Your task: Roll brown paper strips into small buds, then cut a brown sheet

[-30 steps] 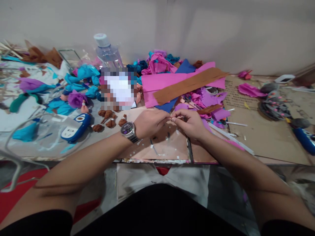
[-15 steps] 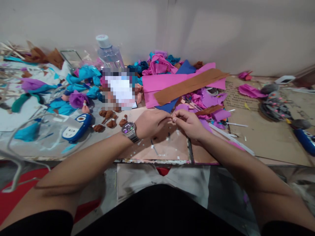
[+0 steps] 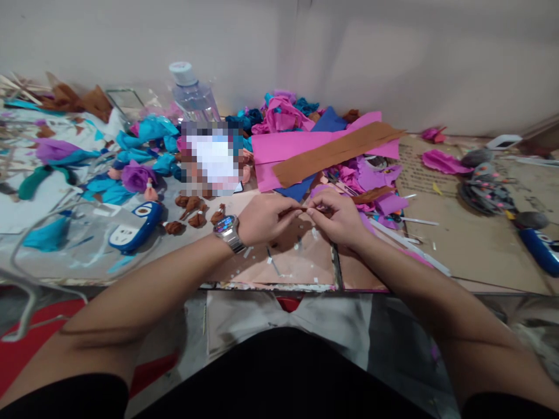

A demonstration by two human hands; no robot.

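My left hand (image 3: 267,219), with a watch (image 3: 228,229) on its wrist, is closed in a pinch on a small piece of brown paper (image 3: 303,209). From the other side, the thumb and fingers of my right hand (image 3: 339,219) pinch the same piece. Both sets of fingertips nearly meet above the table's front part, and they hide most of the paper. Several twisted brown paper bundles (image 3: 197,219) lie left of my left hand. Behind the hands, a long brown paper strip (image 3: 336,152) rests across pink sheets (image 3: 279,148) and a blue sheet (image 3: 299,189).
A water bottle (image 3: 195,99) stands at the back beside a partly blurred phone (image 3: 213,163). A blue-and-white power socket (image 3: 136,227) with cables sits left, near turquoise paper pieces (image 3: 148,131). A dark pincushion (image 3: 487,189) with coloured pins rests on cardboard (image 3: 463,250) at right.
More of the brown paper shows between my fingertips now. My left fingers and thumb have shifted slightly on it, and the left wrist has turned a little.
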